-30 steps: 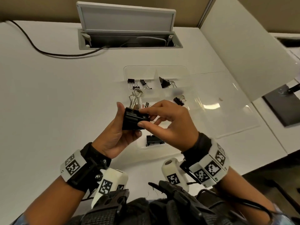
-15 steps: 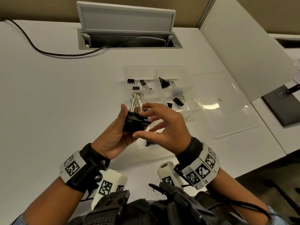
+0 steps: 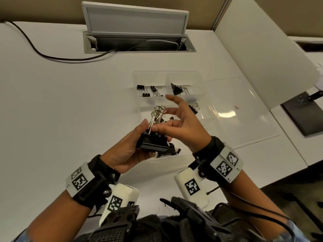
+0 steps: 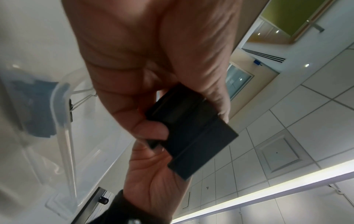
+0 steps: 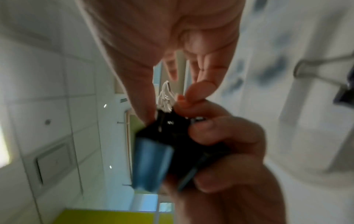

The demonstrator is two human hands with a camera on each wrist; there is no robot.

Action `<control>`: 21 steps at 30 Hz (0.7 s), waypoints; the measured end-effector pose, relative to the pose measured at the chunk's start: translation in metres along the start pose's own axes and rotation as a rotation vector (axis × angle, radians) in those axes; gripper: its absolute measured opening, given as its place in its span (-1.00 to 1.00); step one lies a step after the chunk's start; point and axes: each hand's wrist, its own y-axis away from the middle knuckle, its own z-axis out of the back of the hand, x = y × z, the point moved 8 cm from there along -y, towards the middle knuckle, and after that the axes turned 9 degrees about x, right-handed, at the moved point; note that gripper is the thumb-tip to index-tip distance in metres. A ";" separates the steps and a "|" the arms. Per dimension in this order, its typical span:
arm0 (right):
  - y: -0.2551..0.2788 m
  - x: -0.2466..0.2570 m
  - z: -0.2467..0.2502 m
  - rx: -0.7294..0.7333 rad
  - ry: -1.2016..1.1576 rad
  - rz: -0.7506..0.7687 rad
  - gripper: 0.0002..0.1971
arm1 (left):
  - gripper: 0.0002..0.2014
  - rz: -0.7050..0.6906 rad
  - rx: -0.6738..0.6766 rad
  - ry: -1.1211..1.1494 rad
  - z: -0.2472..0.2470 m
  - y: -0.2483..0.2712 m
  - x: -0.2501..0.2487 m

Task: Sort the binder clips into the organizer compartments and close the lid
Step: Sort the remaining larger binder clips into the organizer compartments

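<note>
My left hand [image 3: 129,149] grips what looks like two large black binder clips [image 3: 153,142] pressed together, silver handles pointing up, above the near end of the clear organizer [image 3: 167,72]. In the left wrist view the black clip body [image 4: 191,130] sits between thumb and fingers. My right hand [image 3: 176,119] is beside it with fingers spread, thumb touching the handles [image 3: 157,114]. Small clips [image 3: 145,91] lie in the back-left compartment, a medium clip [image 3: 177,89] in the back-right, another [image 3: 194,108] mid-right, a large one [image 3: 167,151] in the near compartment. The clear lid [image 3: 241,110] lies flat to the right.
An open cable box [image 3: 138,41] is set into the white desk at the back, with a black cable [image 3: 43,55] running left. A white divider panel [image 3: 262,49] leans in at the right above a dark stand base [image 3: 304,116]. The desk edge is near right.
My right hand let go of the clip body and spread its fingers, rising toward the handles. The left hand kept the clips and tilted them slightly.
</note>
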 end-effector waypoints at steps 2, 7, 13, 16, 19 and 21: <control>-0.003 -0.001 -0.007 0.139 -0.055 -0.005 -0.32 | -0.23 0.034 0.021 -0.035 0.000 0.000 0.002; -0.003 0.002 0.000 0.152 -0.072 0.003 -0.70 | -0.23 0.129 0.062 -0.129 0.000 0.000 0.006; 0.003 0.009 0.016 0.177 -0.022 0.001 -0.88 | -0.24 0.152 0.075 -0.073 -0.005 -0.004 0.010; 0.010 0.018 0.038 0.093 -0.058 0.041 -0.91 | -0.11 0.093 0.043 0.039 -0.002 -0.006 0.005; 0.023 0.026 0.073 -0.047 -0.039 0.060 -0.92 | -0.05 0.065 0.036 0.084 0.002 -0.006 0.000; 0.034 0.027 0.097 -0.149 0.053 0.046 -0.91 | -0.05 0.035 0.010 0.104 0.008 -0.005 -0.004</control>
